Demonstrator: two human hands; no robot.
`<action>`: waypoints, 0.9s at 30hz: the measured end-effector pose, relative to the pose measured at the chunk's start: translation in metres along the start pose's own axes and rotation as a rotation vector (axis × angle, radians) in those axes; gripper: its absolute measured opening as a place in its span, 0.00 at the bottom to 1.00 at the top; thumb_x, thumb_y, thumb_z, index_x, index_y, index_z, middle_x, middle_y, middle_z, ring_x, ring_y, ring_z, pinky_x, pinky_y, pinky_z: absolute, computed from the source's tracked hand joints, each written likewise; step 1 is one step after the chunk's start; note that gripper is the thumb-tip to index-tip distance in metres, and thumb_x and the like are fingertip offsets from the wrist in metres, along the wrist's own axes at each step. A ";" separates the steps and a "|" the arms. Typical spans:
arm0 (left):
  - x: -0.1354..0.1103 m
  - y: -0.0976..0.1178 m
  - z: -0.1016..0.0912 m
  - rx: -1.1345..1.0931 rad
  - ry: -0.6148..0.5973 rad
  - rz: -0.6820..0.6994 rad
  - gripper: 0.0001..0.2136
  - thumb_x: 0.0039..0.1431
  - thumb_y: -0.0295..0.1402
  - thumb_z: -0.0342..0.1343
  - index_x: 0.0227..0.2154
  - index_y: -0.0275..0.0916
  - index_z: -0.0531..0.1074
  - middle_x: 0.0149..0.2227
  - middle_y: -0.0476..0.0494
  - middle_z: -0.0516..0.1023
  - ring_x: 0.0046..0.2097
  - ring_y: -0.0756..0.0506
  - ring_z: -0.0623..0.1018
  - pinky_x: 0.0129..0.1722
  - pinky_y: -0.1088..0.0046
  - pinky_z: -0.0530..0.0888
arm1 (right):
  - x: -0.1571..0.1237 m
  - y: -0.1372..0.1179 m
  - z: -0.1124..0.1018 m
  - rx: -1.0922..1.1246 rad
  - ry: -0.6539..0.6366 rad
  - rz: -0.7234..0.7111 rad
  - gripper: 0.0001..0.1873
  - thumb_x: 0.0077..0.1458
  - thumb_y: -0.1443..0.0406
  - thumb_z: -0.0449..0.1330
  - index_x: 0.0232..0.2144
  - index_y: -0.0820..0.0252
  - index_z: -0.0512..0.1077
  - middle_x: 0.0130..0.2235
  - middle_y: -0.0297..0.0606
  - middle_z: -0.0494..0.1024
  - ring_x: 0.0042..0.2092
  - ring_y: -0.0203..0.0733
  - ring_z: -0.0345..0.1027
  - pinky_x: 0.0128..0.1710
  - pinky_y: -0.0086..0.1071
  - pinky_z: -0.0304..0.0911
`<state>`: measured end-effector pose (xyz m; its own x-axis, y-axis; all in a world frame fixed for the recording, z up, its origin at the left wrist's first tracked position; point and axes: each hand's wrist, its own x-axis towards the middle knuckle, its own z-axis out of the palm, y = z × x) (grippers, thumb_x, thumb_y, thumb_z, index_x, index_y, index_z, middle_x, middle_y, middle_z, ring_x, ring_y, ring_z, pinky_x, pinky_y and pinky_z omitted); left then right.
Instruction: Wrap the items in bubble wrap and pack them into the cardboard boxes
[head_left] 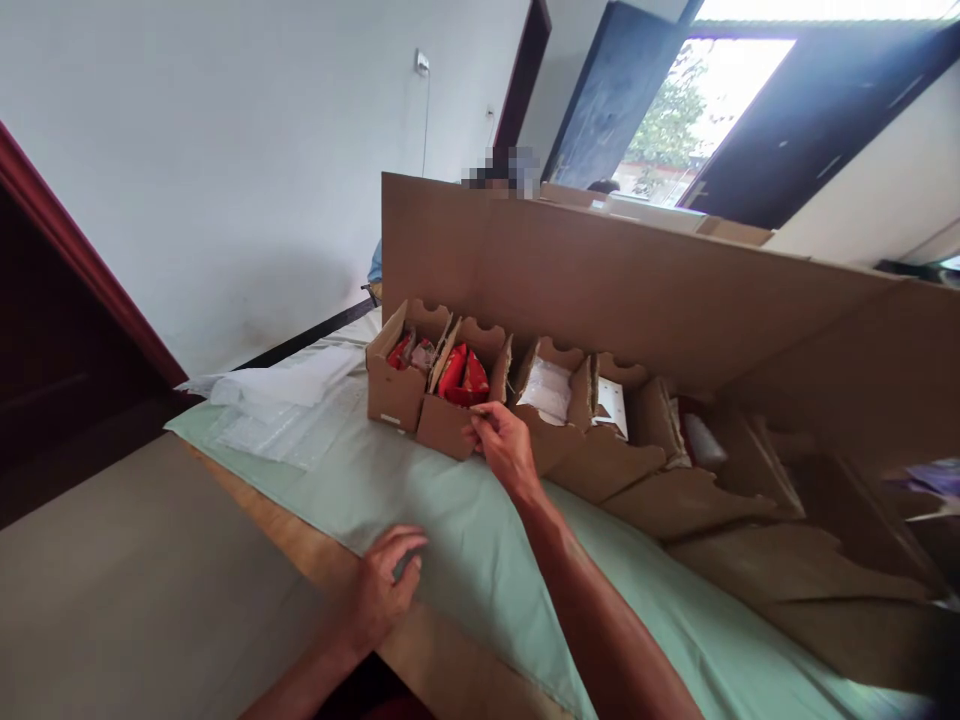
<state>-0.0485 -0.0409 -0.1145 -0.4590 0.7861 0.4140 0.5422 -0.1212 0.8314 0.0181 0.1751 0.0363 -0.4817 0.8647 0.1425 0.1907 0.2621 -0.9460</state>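
My right hand (pixel 504 445) is at the front wall of a small cardboard box (pixel 450 428), with thumb and fingers closed at its upper edge. Red packets (pixel 463 376) stand inside that box. To its left, another cardboard box (pixel 395 392) contains red and clear packets (pixel 412 350). Low over the near edge of the table, my left hand (pixel 390 580) holds nothing; its fingers are curved and apart from the thumb.
More open boxes run rightward, holding clear bags (pixel 547 388), a white card (pixel 611 405) and a clear packet (pixel 705 442). A tall cardboard panel (pixel 600 270) stands behind. Plastic sheets (pixel 289 400) lie left on the green cloth (pixel 465 530). A person's head shows beyond the panel.
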 end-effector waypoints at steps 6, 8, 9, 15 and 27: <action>0.001 0.003 -0.023 -0.086 0.221 -0.220 0.16 0.63 0.32 0.54 0.53 0.42 0.72 0.46 0.39 0.81 0.46 0.43 0.82 0.47 0.63 0.80 | -0.136 0.009 -0.072 -0.096 -0.013 -0.120 0.12 0.61 0.55 0.61 0.39 0.56 0.77 0.28 0.37 0.81 0.31 0.43 0.78 0.33 0.34 0.72; 0.001 0.010 -0.026 -0.160 0.272 -0.256 0.23 0.63 0.34 0.55 0.61 0.42 0.65 0.47 0.39 0.78 0.46 0.44 0.81 0.45 0.66 0.79 | -0.183 0.014 -0.105 -0.080 0.086 -0.085 0.11 0.60 0.56 0.62 0.38 0.55 0.78 0.29 0.37 0.81 0.30 0.44 0.77 0.32 0.35 0.72; 0.001 0.014 -0.026 -0.187 0.269 -0.252 0.26 0.63 0.34 0.56 0.63 0.42 0.61 0.49 0.38 0.76 0.48 0.44 0.80 0.46 0.66 0.79 | -0.202 0.017 -0.121 -0.061 0.175 -0.065 0.10 0.60 0.56 0.63 0.38 0.55 0.78 0.31 0.38 0.81 0.31 0.44 0.77 0.31 0.35 0.72; -0.006 0.047 -0.014 -0.168 -0.142 -0.127 0.34 0.60 0.35 0.58 0.68 0.44 0.54 0.67 0.33 0.63 0.62 0.38 0.72 0.52 0.61 0.78 | -0.281 0.057 -0.189 0.060 0.573 0.101 0.34 0.52 0.53 0.68 0.61 0.50 0.69 0.51 0.45 0.80 0.50 0.55 0.76 0.46 0.45 0.73; -0.011 0.064 0.029 -0.113 -0.408 -0.227 0.18 0.61 0.37 0.55 0.53 0.41 0.70 0.48 0.40 0.81 0.48 0.40 0.82 0.47 0.61 0.80 | -0.299 0.097 -0.135 -0.225 0.523 0.142 0.17 0.59 0.50 0.61 0.43 0.55 0.75 0.41 0.41 0.81 0.43 0.50 0.74 0.47 0.42 0.70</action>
<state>0.0118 -0.0397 -0.0772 -0.2309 0.9713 0.0567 0.3699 0.0338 0.9284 0.2957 -0.0003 -0.0587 0.0366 0.9795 0.1979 0.4265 0.1638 -0.8895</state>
